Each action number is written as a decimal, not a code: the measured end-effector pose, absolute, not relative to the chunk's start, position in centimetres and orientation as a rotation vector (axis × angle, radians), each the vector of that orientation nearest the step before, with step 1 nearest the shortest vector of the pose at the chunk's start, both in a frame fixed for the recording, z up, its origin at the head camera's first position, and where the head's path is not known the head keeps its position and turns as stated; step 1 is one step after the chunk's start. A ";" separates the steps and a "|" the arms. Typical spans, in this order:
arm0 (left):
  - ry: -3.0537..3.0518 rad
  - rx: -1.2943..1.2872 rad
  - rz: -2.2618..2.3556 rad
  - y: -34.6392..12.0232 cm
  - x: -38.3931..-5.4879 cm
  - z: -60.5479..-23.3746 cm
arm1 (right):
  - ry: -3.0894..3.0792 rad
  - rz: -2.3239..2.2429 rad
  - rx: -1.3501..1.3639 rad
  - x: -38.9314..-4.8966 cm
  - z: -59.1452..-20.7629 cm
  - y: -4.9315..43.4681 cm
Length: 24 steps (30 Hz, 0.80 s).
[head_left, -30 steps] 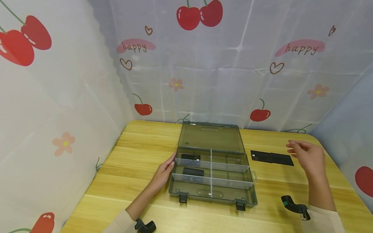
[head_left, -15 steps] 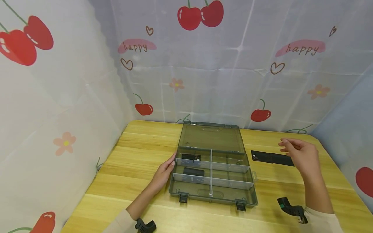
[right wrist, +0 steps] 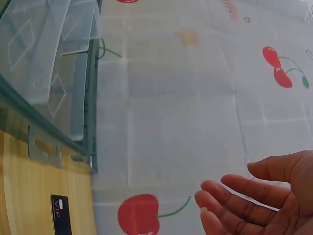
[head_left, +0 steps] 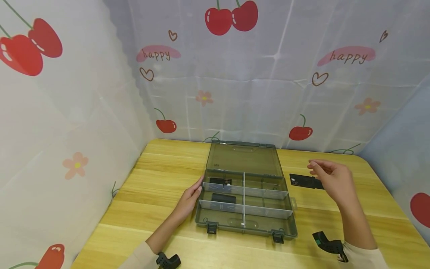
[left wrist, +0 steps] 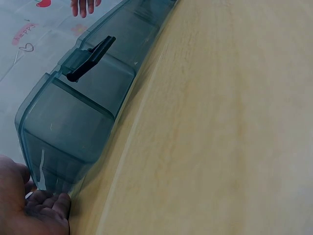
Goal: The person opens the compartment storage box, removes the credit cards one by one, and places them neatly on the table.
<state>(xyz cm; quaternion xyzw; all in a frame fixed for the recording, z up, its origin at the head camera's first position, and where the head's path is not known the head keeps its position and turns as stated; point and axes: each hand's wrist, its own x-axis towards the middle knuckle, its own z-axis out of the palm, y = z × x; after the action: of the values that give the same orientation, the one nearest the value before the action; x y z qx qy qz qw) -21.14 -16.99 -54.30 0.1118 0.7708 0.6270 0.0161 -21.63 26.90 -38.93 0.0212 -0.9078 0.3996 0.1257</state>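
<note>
A dark translucent compartment box lies on the table with its lid laid back. My left hand holds its left side; in the left wrist view, curled fingers meet a lower corner. A black VIP card lies in the back left compartment, and a plain black card in the middle left one. To the right of the box, another black VIP card lies on the table, and a second dark card beside it is partly covered by my right hand. That hand hovers with loosely bent fingers, holding nothing.
White dividers split the box into several compartments. Two black latches hang at its front. The wooden table meets a curtain printed with cherries at the back and sides.
My right hand has moved left above the table cards and now covers more of the right one. My left hand and the box have stayed in place.
</note>
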 end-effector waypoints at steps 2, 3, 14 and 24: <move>2.394 0.349 1.952 -17.0 -21.2 -54.3 | -2.653 1.159 0.081 -21.5 -38.9 26.6; 2.392 0.348 1.953 -17.0 -21.2 -54.3 | -2.658 1.155 0.092 -21.4 -39.0 26.3; 2.381 0.347 1.953 -17.1 -21.1 -54.4 | -2.689 1.160 0.252 -21.0 -39.5 23.2; 2.389 0.355 1.950 -17.1 -21.2 -54.6 | -2.735 1.206 0.317 -20.6 -39.8 21.0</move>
<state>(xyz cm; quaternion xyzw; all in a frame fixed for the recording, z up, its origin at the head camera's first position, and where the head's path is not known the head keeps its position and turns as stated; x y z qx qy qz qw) -21.16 -17.12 -54.57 0.1143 0.7694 0.6281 0.0189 -20.59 21.04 -39.79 0.1052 -0.9078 0.4002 0.0676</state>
